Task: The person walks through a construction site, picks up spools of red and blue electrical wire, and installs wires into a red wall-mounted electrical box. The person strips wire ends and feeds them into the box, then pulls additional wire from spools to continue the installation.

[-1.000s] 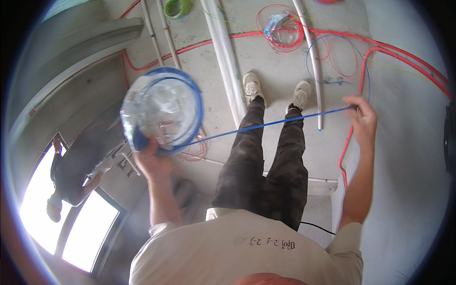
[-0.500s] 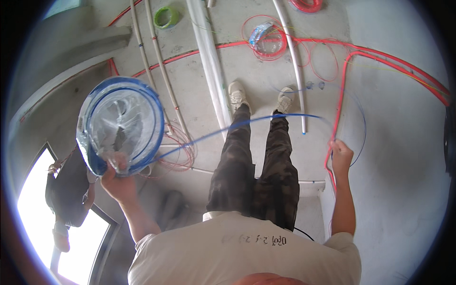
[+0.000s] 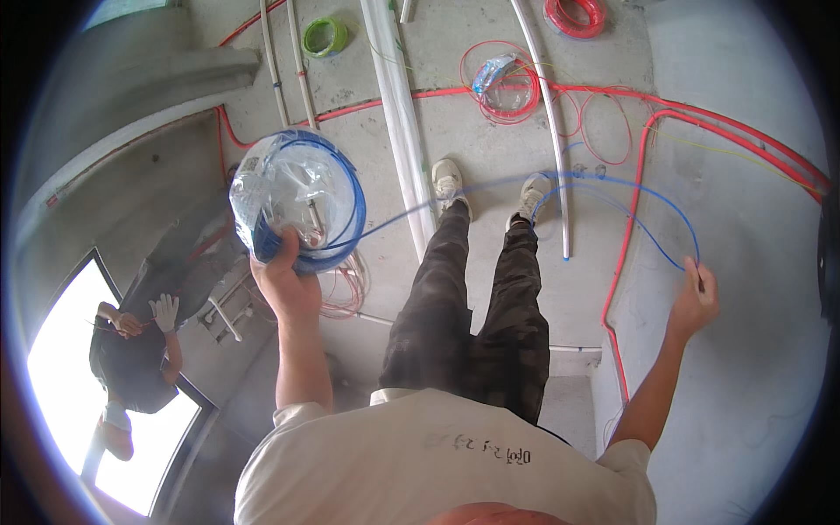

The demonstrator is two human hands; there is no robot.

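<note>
A coil of blue wire (image 3: 357, 197), partly wrapped in clear plastic film (image 3: 255, 179), is gripped at its lower side by my left hand (image 3: 290, 278). From the coil a loose length of the blue wire (image 3: 643, 189) arcs over my shoes to the right and loops back. My right hand (image 3: 696, 300) is closed on that wire, beside the grey wall. The strand is blurred in the middle of its run.
Red conduit (image 3: 632, 223) runs along the floor and the right wall. White pipes (image 3: 551, 131) and a long white strip (image 3: 395, 114) lie ahead. Red wire coils (image 3: 507, 98) and a green coil (image 3: 325, 38) rest there. At left another person (image 3: 140, 350) stands by a window.
The coil in my left hand has moved right and its open face has turned. My right hand has moved outward to the right, and the blue wire now loops higher on that side.
</note>
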